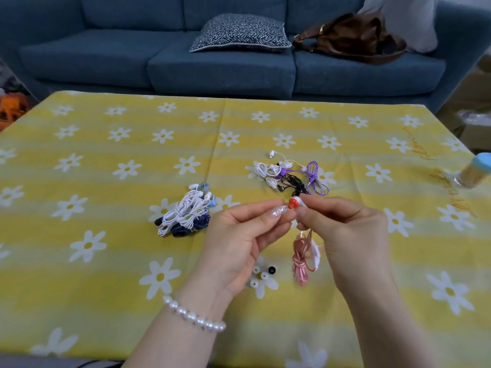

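**While the earbud sits between both grips**

Where the bench [106, 274] carries everything, it is covered edge to edge by a yellow striped cloth printed with white daisies. Behind it is a blue sofa [87, 57]. On the sofa lie a dark herringbone cushion [240, 33] and, to the right of that, a brown leather bag [350, 38]. At the bench's far right edge is a glass jar [474, 173] with a pale blue lid, blurred.

On the cloth:
- The white and navy cable bundle [183, 213] is left of centre.
- The loose tangle [292, 176] of white, purple and black earphones is further back, just beyond my fingertips.
- A few small ear tips [261, 276], white and one black, lie near me, below and between my hands.

The red-and-white earbud [295, 202] is held up off the cloth, above the ear tips.

My right grip [345, 229] is clamped on the earbud's white body, thumb against forefinger. The pink cable [301, 261] hangs in a knotted coil below that hand, clear of the bench as far as I can see.

My left grip [239, 240] has thumb and forefinger drawn together right at the red end. I cannot tell whether they pinch it or only touch it. There is a pearl bracelet [194, 317] on that wrist.
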Demonstrator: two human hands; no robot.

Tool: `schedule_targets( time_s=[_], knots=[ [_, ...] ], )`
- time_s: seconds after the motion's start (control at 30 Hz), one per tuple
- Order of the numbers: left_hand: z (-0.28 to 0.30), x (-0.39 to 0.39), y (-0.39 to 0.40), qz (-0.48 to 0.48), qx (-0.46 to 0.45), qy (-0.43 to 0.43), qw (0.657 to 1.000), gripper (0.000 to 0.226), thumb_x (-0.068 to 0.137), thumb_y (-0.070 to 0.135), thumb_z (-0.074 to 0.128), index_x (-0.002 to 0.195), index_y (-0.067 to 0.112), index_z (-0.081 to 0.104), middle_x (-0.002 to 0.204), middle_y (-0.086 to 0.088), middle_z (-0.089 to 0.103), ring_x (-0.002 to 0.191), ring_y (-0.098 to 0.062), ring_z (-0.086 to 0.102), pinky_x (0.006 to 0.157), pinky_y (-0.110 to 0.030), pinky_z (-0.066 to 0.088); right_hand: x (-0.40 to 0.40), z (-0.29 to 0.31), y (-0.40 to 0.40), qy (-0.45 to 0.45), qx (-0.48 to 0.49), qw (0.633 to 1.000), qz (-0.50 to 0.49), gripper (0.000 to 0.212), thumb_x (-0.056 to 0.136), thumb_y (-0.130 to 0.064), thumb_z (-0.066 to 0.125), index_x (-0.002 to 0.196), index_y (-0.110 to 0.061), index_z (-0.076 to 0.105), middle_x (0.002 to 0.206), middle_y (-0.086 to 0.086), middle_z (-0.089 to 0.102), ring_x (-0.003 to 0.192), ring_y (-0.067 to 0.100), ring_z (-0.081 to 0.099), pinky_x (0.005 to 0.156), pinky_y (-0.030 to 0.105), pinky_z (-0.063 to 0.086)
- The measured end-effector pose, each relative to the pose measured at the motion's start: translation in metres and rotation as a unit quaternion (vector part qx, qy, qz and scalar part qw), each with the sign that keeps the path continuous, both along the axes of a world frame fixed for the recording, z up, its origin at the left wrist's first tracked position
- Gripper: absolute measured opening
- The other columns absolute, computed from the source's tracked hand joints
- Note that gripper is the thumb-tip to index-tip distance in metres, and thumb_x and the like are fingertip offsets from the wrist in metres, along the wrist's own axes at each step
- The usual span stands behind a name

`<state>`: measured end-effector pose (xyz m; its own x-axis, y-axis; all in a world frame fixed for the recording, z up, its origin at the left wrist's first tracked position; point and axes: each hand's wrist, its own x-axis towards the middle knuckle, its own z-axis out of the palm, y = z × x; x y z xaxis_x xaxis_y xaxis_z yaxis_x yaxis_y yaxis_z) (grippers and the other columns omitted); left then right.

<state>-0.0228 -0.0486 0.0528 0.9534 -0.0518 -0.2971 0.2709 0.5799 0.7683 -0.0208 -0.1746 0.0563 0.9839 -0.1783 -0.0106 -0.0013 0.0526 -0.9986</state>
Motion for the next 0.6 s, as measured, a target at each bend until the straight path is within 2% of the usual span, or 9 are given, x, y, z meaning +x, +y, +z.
schedule_targets(
  time_s=[0.07, 0.17, 0.23, 0.3, 0.37, 0.47, 0.6],
  knots=[
    [0.000, 0.003, -0.001, -0.001, 0.000, 0.001, 1.000, 0.014, 0.059, -0.002, 0.061, 0.066, 0.001, 0.073, 0.067, -0.013, 0.071, 0.061, -0.015, 0.070, 0.058, -0.019, 0.057, 0.000, -0.001, 0.003, -0.022, -0.023, 0.999, -0.015, 0.020, 0.070, 0.000, 0.075, 0.069, -0.019, 0.074, 0.058, 0.003, 0.068, 0.050, 0.013, 0.058, 0.046, 0.018, 0.045],
    [-0.002, 0.007, -0.003, 0.001, 0.018, 0.001, 1.000, 0.014, 0.055, -0.001, 0.064, 0.065, 0.002, 0.072, 0.064, -0.011, 0.070, 0.057, -0.014, 0.069, 0.055, -0.019, 0.056, 0.000, -0.006, 0.006, -0.072, -0.066, 0.995, -0.036, 0.032, 0.070, 0.003, 0.074, 0.065, -0.029, 0.074, 0.062, -0.003, 0.067, 0.053, 0.011, 0.058, 0.053, 0.016, 0.043],
    [-0.003, 0.010, -0.004, 0.013, 0.026, 0.005, 1.000, 0.015, 0.053, -0.001, 0.065, 0.068, 0.001, 0.070, 0.062, -0.010, 0.069, 0.054, -0.014, 0.067, 0.053, -0.020, 0.055, 0.001, -0.008, 0.007, -0.090, -0.084, 0.992, -0.041, 0.039, 0.070, 0.003, 0.075, 0.063, -0.035, 0.073, 0.066, -0.001, 0.066, 0.054, 0.010, 0.057, 0.053, 0.015, 0.043],
    [-0.005, 0.013, -0.004, 0.028, 0.026, 0.010, 0.999, 0.016, 0.054, 0.000, 0.065, 0.069, 0.001, 0.069, 0.061, -0.010, 0.069, 0.053, -0.013, 0.067, 0.053, -0.019, 0.055, 0.001, -0.008, 0.008, -0.106, -0.084, 0.990, -0.026, 0.034, 0.065, 0.001, 0.078, 0.065, -0.033, 0.074, 0.068, 0.002, 0.067, 0.055, 0.008, 0.058, 0.055, 0.015, 0.044],
    [-0.006, 0.015, -0.002, 0.037, 0.019, 0.008, 0.999, 0.014, 0.056, 0.001, 0.064, 0.068, 0.001, 0.070, 0.061, -0.010, 0.069, 0.053, -0.014, 0.067, 0.055, -0.019, 0.056, 0.001, -0.005, 0.007, -0.089, -0.039, 0.995, 0.018, 0.021, 0.060, -0.007, 0.079, 0.073, -0.022, 0.075, 0.067, 0.004, 0.069, 0.059, 0.012, 0.062, 0.058, 0.017, 0.047],
    [-0.006, 0.014, 0.000, 0.025, 0.026, -0.001, 0.999, 0.013, 0.057, 0.002, 0.063, 0.067, 0.002, 0.071, 0.061, -0.011, 0.069, 0.054, -0.015, 0.067, 0.055, -0.019, 0.056, 0.003, -0.003, 0.001, -0.035, 0.033, 0.997, 0.061, 0.016, 0.059, -0.016, 0.076, 0.074, -0.010, 0.074, 0.056, 0.004, 0.067, 0.053, 0.013, 0.061, 0.055, 0.017, 0.047],
    [-0.004, 0.011, 0.001, -0.020, 0.023, -0.010, 0.999, 0.015, 0.059, 0.005, 0.062, 0.069, 0.003, 0.073, 0.064, -0.011, 0.070, 0.059, -0.015, 0.069, 0.060, -0.021, 0.057, 0.008, -0.007, -0.004, 0.023, 0.064, 0.994, 0.084, 0.029, 0.054, -0.026, 0.075, 0.081, -0.016, 0.075, 0.064, 0.008, 0.070, 0.057, 0.018, 0.063, 0.061, 0.022, 0.052]
  ],
)
